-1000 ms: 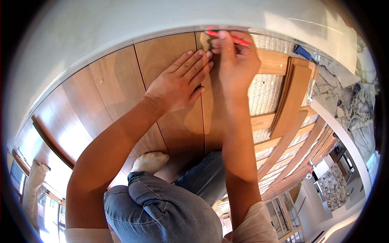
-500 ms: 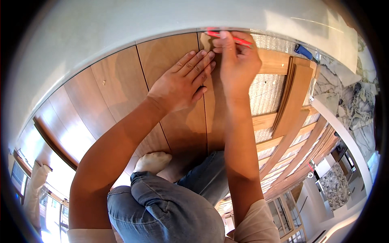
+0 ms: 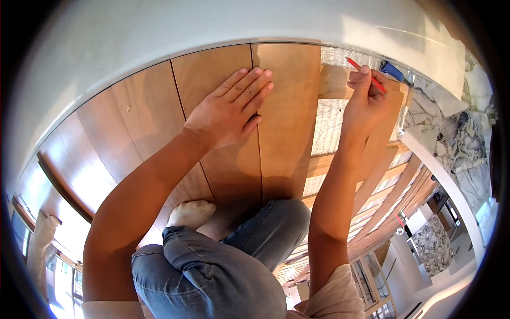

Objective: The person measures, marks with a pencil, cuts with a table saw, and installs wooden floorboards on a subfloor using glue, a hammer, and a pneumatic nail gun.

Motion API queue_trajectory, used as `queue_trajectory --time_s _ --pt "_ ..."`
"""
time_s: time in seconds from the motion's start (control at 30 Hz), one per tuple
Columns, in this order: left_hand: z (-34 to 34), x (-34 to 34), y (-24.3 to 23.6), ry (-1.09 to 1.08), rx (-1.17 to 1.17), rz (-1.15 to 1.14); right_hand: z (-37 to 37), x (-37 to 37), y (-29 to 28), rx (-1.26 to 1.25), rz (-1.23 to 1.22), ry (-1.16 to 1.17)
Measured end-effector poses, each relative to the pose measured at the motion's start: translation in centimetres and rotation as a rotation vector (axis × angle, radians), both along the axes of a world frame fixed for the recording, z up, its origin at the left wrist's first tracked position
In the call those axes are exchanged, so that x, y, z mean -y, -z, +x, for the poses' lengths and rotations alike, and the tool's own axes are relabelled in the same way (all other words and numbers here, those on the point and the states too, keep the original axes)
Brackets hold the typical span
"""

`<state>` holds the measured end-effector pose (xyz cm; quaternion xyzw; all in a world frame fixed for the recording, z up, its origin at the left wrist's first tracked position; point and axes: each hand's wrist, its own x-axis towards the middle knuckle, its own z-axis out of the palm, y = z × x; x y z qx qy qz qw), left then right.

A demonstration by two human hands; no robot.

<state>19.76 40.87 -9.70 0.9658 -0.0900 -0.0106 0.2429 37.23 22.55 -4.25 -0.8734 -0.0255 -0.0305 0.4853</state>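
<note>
My left hand (image 3: 228, 109) lies flat with fingers stretched on brown wooden floorboards (image 3: 287, 106), its fingertips across the seam between the last two boards by the pale wall. Between the fingers of my right hand (image 3: 366, 103) is a red pencil (image 3: 353, 63), held in the air to the right of the outermost board. The pencil's tip points up and left toward the wall. Beneath the right hand are wooden battens (image 3: 333, 80) with silvery foil sheet (image 3: 326, 125) between them.
A blue-handled tool (image 3: 391, 70) lies by the wall, right of my right hand. Loose boards (image 3: 387, 119) rest on the battens, partly behind my right forearm. The wall (image 3: 202, 24) curves along the far side. Marbled slabs (image 3: 449, 127) stand at the right. My bare foot (image 3: 191, 213) is on the boards.
My right hand has moved right with the pencil, away from the wall edge near my left fingertips. The left hand stays flat on the boards, now further from the right hand.
</note>
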Motion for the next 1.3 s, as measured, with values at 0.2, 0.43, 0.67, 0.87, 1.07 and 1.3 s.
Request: queue_trajectory --time_s 0.2,0.43,0.67,0.87,1.07,1.3 --pt "0.0 0.0 0.1 -0.010 0.019 -0.046 -3.6 -1.9 1.2 -0.069 0.248 -0.041" --pt "0.0 -0.1 0.0 0.005 0.037 0.040 -6.5 -7.8 0.9 -0.245 0.344 -0.178" --pt "-0.2 -0.1 0.2 -0.008 0.021 0.021 -6.9 -9.6 1.8 -0.257 0.214 -0.211" --pt "0.2 0.1 -0.4 0.017 -0.003 0.030 -6.8 -9.2 2.8 -0.071 0.231 -0.236" --pt "-0.3 -0.2 0.1 0.014 0.017 0.048 -7.2 -9.7 2.6 -0.176 0.214 -0.239" --pt "-0.6 -0.3 -0.2 0.091 -0.076 0.127 -8.4 -11.5 3.9 -0.133 0.257 -0.315"
